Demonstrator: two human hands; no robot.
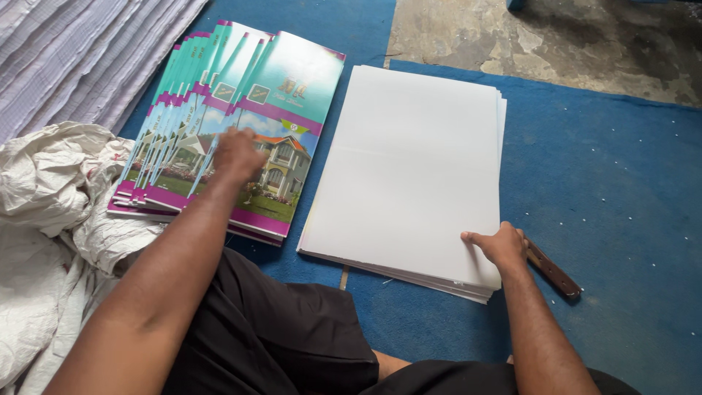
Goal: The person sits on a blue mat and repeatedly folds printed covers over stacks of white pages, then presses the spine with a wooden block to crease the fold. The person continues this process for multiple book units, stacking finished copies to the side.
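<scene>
We are resting our left hand (235, 151) flat on the top cover (274, 124) of a fanned pile, fingers spread loosely and gripping nothing. The covers are lying on the blue mat (607, 183), left of centre, with their long axis running away from us and leaning a little to the right. Each one is overlapping the next, stepping out towards the left. They are glossy, teal at the far end, with a purple band across the middle, a picture of a house and garden below it, and another purple strip along the near edge.

Our right hand (502, 245) is pinching the near right corner of the paper stack (409, 168), thumb lying on top and fingers curling under the edge, so the hold is narrow, on the top sheets. The stack is sitting just right of the covers, plain white, its long axis also running away from us with the same slight lean. The sheet edges at the near side are sitting slightly uneven.

A brown-handled tool (553, 271) is lying on the mat just beside our right hand. A crumpled white sack (51, 197) is lying to our left.
</scene>
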